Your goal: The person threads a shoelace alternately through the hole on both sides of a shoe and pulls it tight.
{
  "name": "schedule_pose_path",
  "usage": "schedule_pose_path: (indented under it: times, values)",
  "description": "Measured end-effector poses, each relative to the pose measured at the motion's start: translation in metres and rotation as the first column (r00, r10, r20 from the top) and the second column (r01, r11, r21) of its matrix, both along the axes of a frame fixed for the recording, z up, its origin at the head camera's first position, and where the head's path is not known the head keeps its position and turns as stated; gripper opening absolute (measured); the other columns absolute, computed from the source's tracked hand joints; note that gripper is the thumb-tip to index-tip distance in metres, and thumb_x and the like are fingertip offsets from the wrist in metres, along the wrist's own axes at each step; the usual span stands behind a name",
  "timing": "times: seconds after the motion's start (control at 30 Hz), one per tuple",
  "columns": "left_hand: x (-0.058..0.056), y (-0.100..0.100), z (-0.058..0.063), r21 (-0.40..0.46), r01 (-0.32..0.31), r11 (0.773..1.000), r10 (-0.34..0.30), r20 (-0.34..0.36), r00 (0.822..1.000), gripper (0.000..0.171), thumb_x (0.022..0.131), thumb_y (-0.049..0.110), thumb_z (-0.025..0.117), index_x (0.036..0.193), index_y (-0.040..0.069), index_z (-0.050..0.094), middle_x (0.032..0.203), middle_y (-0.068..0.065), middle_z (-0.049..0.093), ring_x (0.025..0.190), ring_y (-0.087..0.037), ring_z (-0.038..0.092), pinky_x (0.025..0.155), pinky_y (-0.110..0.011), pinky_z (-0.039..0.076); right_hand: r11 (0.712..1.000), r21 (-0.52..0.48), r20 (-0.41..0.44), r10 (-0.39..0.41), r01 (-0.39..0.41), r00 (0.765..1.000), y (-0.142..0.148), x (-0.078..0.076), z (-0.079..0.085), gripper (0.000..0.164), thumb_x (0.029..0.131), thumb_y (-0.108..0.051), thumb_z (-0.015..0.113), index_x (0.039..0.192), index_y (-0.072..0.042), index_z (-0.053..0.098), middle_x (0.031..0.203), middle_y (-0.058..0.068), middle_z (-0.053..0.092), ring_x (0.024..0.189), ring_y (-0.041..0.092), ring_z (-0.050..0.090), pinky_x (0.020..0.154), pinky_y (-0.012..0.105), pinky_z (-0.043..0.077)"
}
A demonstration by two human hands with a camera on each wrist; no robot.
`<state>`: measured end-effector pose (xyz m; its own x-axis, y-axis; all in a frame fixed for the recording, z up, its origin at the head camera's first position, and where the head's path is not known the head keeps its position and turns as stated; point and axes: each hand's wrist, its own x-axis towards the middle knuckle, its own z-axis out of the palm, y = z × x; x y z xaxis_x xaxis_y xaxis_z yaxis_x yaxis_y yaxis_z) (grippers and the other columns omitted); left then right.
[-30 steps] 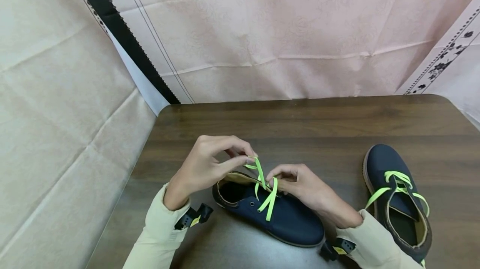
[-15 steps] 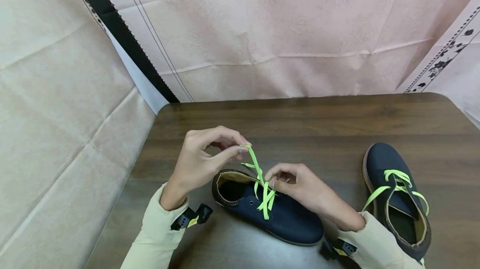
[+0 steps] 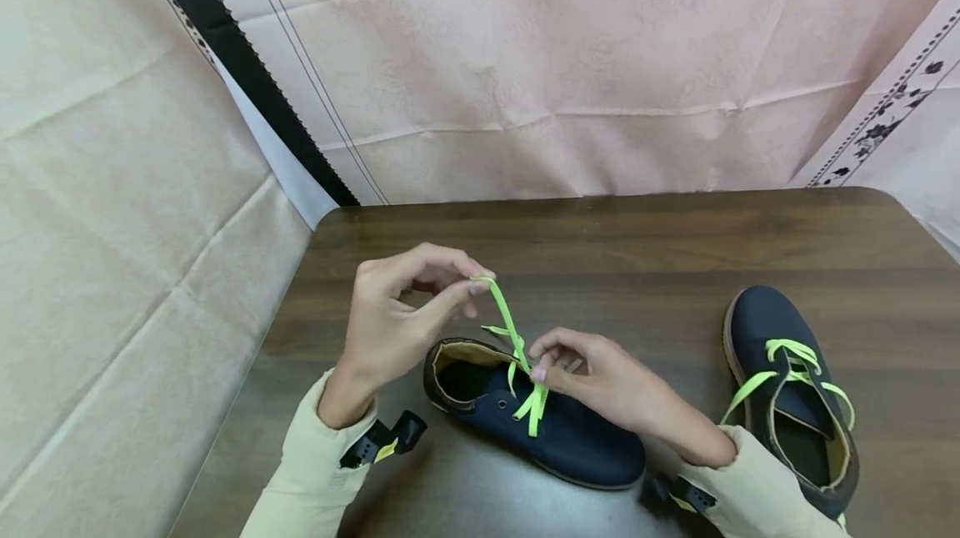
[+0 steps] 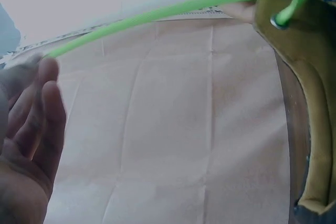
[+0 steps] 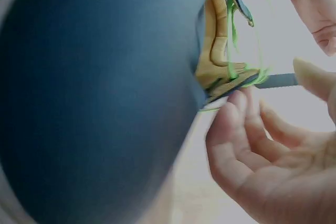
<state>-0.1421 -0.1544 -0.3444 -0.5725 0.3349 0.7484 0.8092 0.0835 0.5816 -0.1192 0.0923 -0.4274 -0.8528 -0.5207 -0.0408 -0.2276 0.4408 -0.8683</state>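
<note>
A navy shoe [image 3: 588, 442] with bright green lace sits on the table, toe to the right. My left hand [image 3: 408, 317], raised above its heel end, pinches the green shoelace [image 3: 503, 309] between thumb and index fingertip. From there the lace runs down to the eyelets, a long stretch of it crossing the left wrist view. My right hand [image 3: 603, 379] is at the lacing, its curled fingers against the eyelet flap [image 5: 236, 85]. In the right wrist view the thumb [image 5: 312, 80] stands apart from that flap. Another lace end hangs over the shoe's near side.
A second navy shoe [image 3: 776, 346], also laced in green, stands at the right of the brown wooden table [image 3: 637, 238]. Pale creased cloth [image 3: 570, 62] hangs behind the table and on the left. Black wrist cameras [image 3: 382, 438] sit at both cuffs.
My left hand has moved up and to the left, drawing out a longer stretch of lace. A raised bend of lace near the right hand has flattened. Both shoes stay put.
</note>
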Motion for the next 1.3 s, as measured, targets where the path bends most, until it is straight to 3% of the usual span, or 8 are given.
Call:
schedule_pose_path:
  times: [0.2,0.47,0.6,0.7,0.87,0.97,1.1,1.3]
  values:
    - [0.002,0.000,0.003,0.075,-0.072,0.995,0.075,-0.032,0.997,0.021,0.079,-0.012,0.076,0.094,0.001,0.071,0.089,-0.008,0.075,0.058,-0.010,0.065,0.056,-0.025,0.055,0.970,0.243,-0.050,0.036,-0.022,0.998,-0.007,0.019,0.008,0.071,0.080,-0.055,0.078,0.132,-0.013,0.053,0.121,-0.001,0.055,0.111,0.018,0.053,0.090,0.039,0.049]
    - [0.008,0.001,0.005,0.141,-0.150,0.979,0.156,-0.033,0.987,0.019,0.080,-0.011,0.076,0.094,-0.001,0.071,0.089,-0.009,0.075,0.054,-0.010,0.064,0.053,-0.024,0.054,0.818,0.574,-0.121,0.031,0.044,0.992,-0.024,0.035,0.003,0.109,0.064,-0.067,0.083,0.146,-0.010,0.038,0.142,0.012,0.048,0.131,0.031,0.044,0.102,0.062,0.037]
    - [0.011,0.001,0.005,0.168,-0.180,0.969,0.186,-0.023,0.982,0.020,0.080,-0.012,0.075,0.096,-0.002,0.071,0.088,-0.010,0.075,0.053,-0.010,0.062,0.050,-0.023,0.052,0.775,0.631,-0.108,0.045,0.034,0.993,-0.029,0.036,-0.006,0.115,0.061,-0.068,0.084,0.147,-0.009,0.035,0.143,0.013,0.047,0.131,0.034,0.045,0.099,0.062,0.039]
    - [0.012,0.003,0.005,0.176,-0.179,0.968,0.185,-0.014,0.983,0.019,0.080,-0.012,0.075,0.096,-0.002,0.071,0.089,-0.010,0.075,0.052,-0.010,0.061,0.047,-0.023,0.049,0.766,0.642,-0.122,0.046,0.043,0.992,-0.031,0.036,-0.012,0.114,0.061,-0.063,0.087,0.146,-0.009,0.035,0.141,0.014,0.048,0.129,0.036,0.047,0.096,0.062,0.041]
    - [0.011,0.005,0.006,0.219,-0.154,0.963,0.165,-0.034,0.986,0.016,0.081,-0.011,0.075,0.094,-0.004,0.070,0.088,-0.012,0.075,0.049,-0.010,0.059,0.043,-0.022,0.045,0.756,0.636,-0.254,0.016,0.155,0.967,-0.026,0.033,-0.011,0.094,0.069,-0.044,0.086,0.142,-0.007,0.040,0.132,0.013,0.055,0.120,0.033,0.053,0.089,0.057,0.046]
    - [0.010,0.006,0.006,0.253,-0.141,0.957,0.156,-0.043,0.987,0.014,0.082,-0.010,0.075,0.093,-0.006,0.068,0.088,-0.013,0.075,0.047,-0.010,0.057,0.043,-0.022,0.045,0.729,0.656,-0.304,0.014,0.199,0.953,-0.018,0.027,-0.004,0.091,0.069,-0.038,0.085,0.141,-0.006,0.041,0.130,0.011,0.055,0.117,0.032,0.054,0.086,0.056,0.047]
    - [0.010,0.009,0.005,0.247,-0.121,0.961,0.132,-0.031,0.991,0.014,0.081,-0.010,0.075,0.093,-0.006,0.069,0.088,-0.013,0.075,0.047,-0.009,0.056,0.044,-0.022,0.046,0.672,0.714,-0.294,0.037,0.194,0.955,-0.004,0.019,0.005,0.094,0.070,-0.036,0.087,0.143,-0.004,0.038,0.131,0.011,0.053,0.117,0.035,0.053,0.086,0.058,0.044]
    - [0.009,0.017,-0.001,0.153,-0.080,0.985,0.087,-0.040,0.995,0.015,0.081,-0.008,0.076,0.092,0.001,0.071,0.087,-0.010,0.075,0.048,-0.005,0.054,0.044,-0.020,0.045,0.538,0.815,-0.316,0.107,0.213,0.943,0.014,0.010,0.007,0.097,0.072,-0.035,0.088,0.145,0.001,0.035,0.132,0.014,0.053,0.115,0.035,0.054,0.082,0.056,0.045]
